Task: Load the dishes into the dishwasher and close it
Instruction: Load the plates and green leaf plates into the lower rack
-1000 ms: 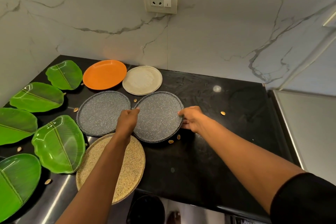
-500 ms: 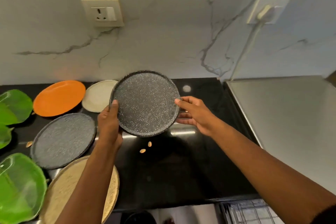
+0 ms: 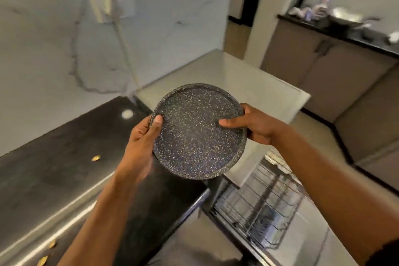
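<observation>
A dark speckled round plate [image 3: 194,136] is held in the air, tilted toward me, above the corner of the black counter [image 3: 64,153]. My left hand [image 3: 142,136] grips its left rim with the thumb on the face. My right hand [image 3: 254,124] grips the right rim, thumb lying across the plate. Below and to the right, the open dishwasher's wire rack [image 3: 259,207] shows, blurred. The other plates are out of view.
The dishwasher's steel top [image 3: 248,84] sits right of the counter. A wall socket with a plugged cable [image 3: 112,4] is on the marble wall. A few seed-like bits [image 3: 95,158] lie on the counter. Cabinets and a cluttered far counter [image 3: 345,26] stand at the right.
Both hands lifted the speckled plate off the counter and carried it right, over the counter's corner toward the open dishwasher. My view swung right, so the other plates left the frame.
</observation>
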A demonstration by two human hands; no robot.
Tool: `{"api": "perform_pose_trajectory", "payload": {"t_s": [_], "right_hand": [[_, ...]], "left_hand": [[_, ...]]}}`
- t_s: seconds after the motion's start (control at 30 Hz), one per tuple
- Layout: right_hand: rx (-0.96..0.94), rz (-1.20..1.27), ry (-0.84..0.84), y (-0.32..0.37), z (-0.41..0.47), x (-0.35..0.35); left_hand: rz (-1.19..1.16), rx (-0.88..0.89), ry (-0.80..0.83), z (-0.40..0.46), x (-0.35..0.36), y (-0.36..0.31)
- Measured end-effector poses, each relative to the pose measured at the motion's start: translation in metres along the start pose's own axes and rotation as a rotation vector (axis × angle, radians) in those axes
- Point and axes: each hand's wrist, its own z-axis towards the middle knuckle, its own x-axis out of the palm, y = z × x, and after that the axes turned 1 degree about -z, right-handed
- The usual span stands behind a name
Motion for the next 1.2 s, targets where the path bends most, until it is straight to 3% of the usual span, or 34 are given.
{"api": "perform_pose_trajectory", "payload": {"t_s": [0.3,0.6,0.73,0.93,1.2], "right_hand": [[0.233,-0.183,-0.208,-0.082,-0.119,-0.218],[0.466,-0.362,-0.211,-0.238,-0.122,-0.359],[0.504,-0.373,-0.260,-0.328,-0.080,-0.390],[0.452,-0.448,-0.416,-0.431,-0.002,-0.410],[0.263,-0.544,-0.548,-0.507,0.084,-0.429]], "left_hand": [[0.400,-0.116,0.462,0.055,0.202,0.096],[0.729,-0.311,0.609,0.051,0.333,0.277],[0.846,-0.436,0.645,0.078,0.350,0.379],[1.278,-0.401,0.633,0.128,0.331,0.518],[1.749,-0.534,0.917,0.133,0.241,0.647]]}}
